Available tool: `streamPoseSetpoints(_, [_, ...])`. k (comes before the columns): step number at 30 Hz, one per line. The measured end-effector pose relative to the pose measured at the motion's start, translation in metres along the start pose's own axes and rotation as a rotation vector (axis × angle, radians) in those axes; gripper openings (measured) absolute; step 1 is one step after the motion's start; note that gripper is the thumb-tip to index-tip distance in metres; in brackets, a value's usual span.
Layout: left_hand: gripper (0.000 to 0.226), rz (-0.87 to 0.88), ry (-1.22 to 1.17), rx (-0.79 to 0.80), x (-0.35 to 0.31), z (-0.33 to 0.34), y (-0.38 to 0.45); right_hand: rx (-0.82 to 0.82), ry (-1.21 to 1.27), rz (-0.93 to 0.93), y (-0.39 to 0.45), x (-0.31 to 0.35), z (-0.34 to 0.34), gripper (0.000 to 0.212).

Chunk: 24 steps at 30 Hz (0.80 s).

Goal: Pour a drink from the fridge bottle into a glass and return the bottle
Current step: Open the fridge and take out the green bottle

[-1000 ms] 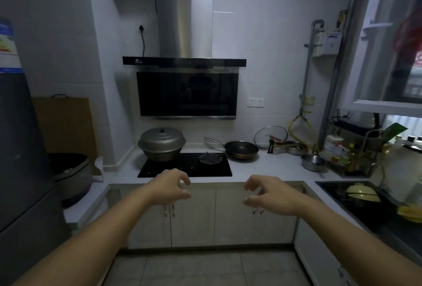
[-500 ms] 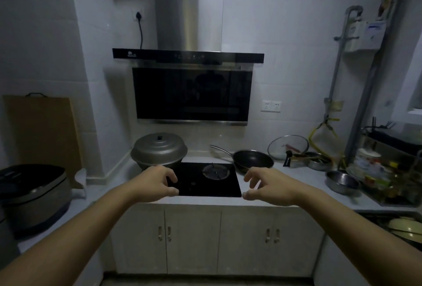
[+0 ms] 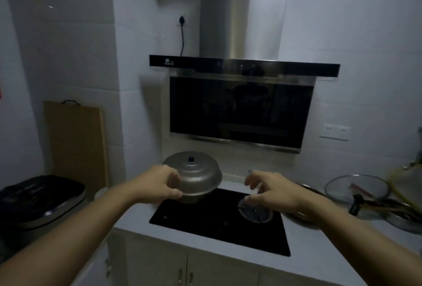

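Your two bare forearms reach forward over the pale countertop. Your left hand hangs with fingers curled loosely and apart, holding nothing; it shows in front of the near left rim of the grey domed metal pot with black knob, and contact cannot be confirmed. Your right hand is spread, fingers separated, empty, above the round steel burner ring. Pot and burner both sit on the black glass hob; the pot's lid is on, so its contents are hidden.

At the right edge a clear glass lid leans over shallow steel bowls holding dark utensils, too blurred to identify. At the left stands a black rice cooker with steel band, lid closed, with a tan wooden chopping board upright against the wall behind it. Beyond the hob hangs the black glass-fronted range hood.

Neither the bottle, the glass nor the fridge is in view; their positions relative to your hands cannot be told.
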<state>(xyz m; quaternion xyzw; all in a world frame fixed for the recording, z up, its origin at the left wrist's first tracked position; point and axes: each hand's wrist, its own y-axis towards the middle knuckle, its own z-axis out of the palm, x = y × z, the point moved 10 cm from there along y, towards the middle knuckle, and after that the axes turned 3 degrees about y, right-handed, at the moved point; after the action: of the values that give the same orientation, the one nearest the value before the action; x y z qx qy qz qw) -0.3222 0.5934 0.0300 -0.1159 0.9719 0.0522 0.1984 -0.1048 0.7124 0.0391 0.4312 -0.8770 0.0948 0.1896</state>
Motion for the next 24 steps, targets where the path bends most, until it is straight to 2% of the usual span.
streamPoseSetpoints(7, [0.045, -0.216, 0.022, -0.079, 0.082, -0.032, 0.003, 0.065, -0.038, -0.231, 0.110, 0.051, 0.017, 0.042])
streamPoseSetpoints(11, [0.044, -0.367, 0.079, -0.142, 0.118, -0.051, -0.023, 0.103, -0.031, -0.385, 0.147, 0.095, 0.032, 0.048])
streamPoseSetpoints(16, [0.045, -0.531, 0.146, -0.253, 0.145, -0.074, -0.066, 0.185, -0.023, -0.579, 0.174, 0.154, 0.054, 0.039])
streamPoseSetpoints(24, [0.040, -0.784, 0.174, -0.327, 0.176, -0.092, -0.177, 0.270, -0.028, -0.773, 0.173, 0.247, 0.097, 0.044])
